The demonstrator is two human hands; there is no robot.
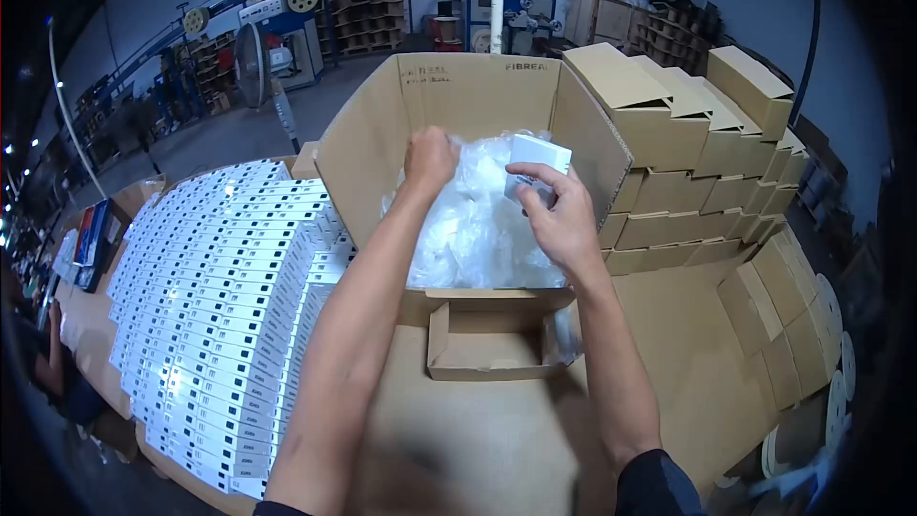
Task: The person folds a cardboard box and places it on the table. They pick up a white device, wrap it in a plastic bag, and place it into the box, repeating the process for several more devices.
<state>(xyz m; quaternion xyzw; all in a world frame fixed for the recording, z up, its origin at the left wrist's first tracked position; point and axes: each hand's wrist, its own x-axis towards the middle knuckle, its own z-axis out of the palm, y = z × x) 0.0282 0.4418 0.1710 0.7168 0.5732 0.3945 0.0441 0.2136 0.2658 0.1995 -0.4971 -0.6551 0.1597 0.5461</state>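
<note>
A large open cardboard box point(478, 96) stands on the table, with clear plastic bags point(473, 220) heaped inside. My right hand point(559, 210) grips a small white box point(540, 153) over the right part of this heap. At the left of the heap my left hand point(432, 158) is closed in a fist near the plastic; what it holds, if anything, is hidden. In front of the large box sits a small open carton point(492, 368), with clear plastic at its right end.
Rows of white labelled boxes point(205, 325) cover the left side. Brown cartons point(659, 143) are stacked at the right, and more point(783, 311) lie at the right edge. A fan point(253, 65) and machinery stand behind. Another person's arm point(54, 349) shows at far left.
</note>
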